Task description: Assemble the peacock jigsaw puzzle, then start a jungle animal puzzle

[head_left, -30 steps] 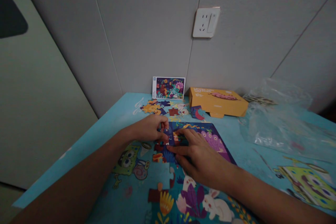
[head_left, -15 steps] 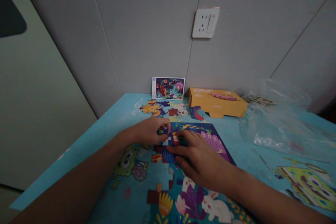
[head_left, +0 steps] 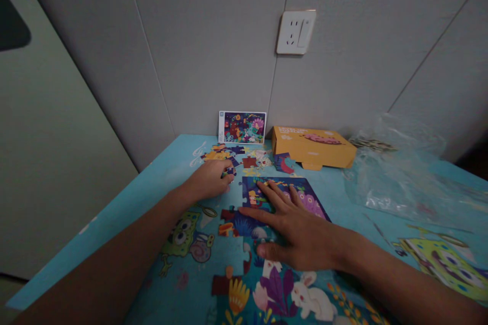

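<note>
My left hand (head_left: 210, 180) pinches a small dark puzzle piece (head_left: 230, 171) between thumb and fingers, above the table left of the puzzle's far edge. Most of that piece is hidden by the fingers. With fingers spread, my right hand (head_left: 295, 228) lies flat on the partly joined jigsaw puzzle (head_left: 280, 289), covering part of its middle. White rabbits, a purple plant and a yellow flower show on the near part. The puzzle's left side is ragged, with open notches. Beyond my left hand lie several loose puzzle pieces (head_left: 249, 162).
A small picture card (head_left: 242, 127) leans against the wall behind the loose pieces. To its right stands a yellow box (head_left: 312, 148), with a crescent-patterned piece (head_left: 284, 163) in front. Clear plastic bags (head_left: 396, 177) lie at the right on the blue cartoon-printed tabletop (head_left: 114, 228).
My left hand has moved left and away from the puzzle's edge with the piece. My right hand's fingers have spread out flat on the puzzle. The view has shifted slightly.
</note>
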Available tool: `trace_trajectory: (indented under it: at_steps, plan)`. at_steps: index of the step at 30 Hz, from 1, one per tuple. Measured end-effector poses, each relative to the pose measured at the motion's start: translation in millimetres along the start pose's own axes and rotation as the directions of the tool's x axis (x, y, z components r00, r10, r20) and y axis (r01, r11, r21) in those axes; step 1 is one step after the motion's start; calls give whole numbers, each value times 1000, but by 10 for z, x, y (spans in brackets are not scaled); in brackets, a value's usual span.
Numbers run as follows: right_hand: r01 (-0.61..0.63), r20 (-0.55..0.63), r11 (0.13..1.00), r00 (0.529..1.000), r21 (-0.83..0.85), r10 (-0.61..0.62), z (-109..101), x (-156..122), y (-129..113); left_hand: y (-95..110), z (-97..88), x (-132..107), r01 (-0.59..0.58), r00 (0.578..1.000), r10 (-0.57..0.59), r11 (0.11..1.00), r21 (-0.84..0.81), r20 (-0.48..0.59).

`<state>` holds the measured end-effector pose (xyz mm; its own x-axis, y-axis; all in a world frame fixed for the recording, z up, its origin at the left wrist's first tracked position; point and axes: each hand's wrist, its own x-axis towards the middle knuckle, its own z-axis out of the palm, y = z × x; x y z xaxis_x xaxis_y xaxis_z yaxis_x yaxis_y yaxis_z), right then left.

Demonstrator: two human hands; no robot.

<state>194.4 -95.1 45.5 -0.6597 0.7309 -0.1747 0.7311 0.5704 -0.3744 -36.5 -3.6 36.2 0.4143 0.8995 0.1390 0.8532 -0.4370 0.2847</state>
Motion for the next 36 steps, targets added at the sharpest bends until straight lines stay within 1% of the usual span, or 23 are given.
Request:
trace_trajectory:
  at_steps: [3,5,8,11,14,18,22,25,28,34,36]
  plan:
    - [-43,49,999,998,31,42,-1,-10,-22,11,-10,7,2,1000,-2,1000,20,-19]
    - [-69,56,997,996,42,66,2,-16,-48,11,-27,12,0,998,2,999,38,-66]
    - [-105,28,994,994,34,104,4,-23,-78,-7,-49,19,40,988,-30,997,69,-153]
    - [-116,-10,993,993,7,116,9,-25,-85,-32,-57,21,108,978,-89,990,94,-189]
    - [-99,-46,995,994,-25,98,19,-24,-80,-47,-55,25,151,974,-126,981,125,-186]
    - [-93,-103,992,991,-86,84,39,-26,-84,-46,-54,31,176,977,-155,973,147,-145]
    - [-91,-179,986,982,-136,66,56,-29,-76,-41,-65,27,159,983,-142,975,157,-113]
    - [-58,-215,986,976,-156,23,54,-27,-50,-41,-78,20,129,988,-114,980,154,-103]
    - [-20,-222,987,975,-157,-15,43,-19,-24,-36,-86,18,131,988,-116,981,144,-106]
    - [14,-205,990,978,-142,-43,13,-2,13,-9,-104,22,172,980,-158,978,120,-118]
    - [29,-191,991,980,-133,-54,-3,0,25,-5,-109,26,159,985,-154,985,68,-81]
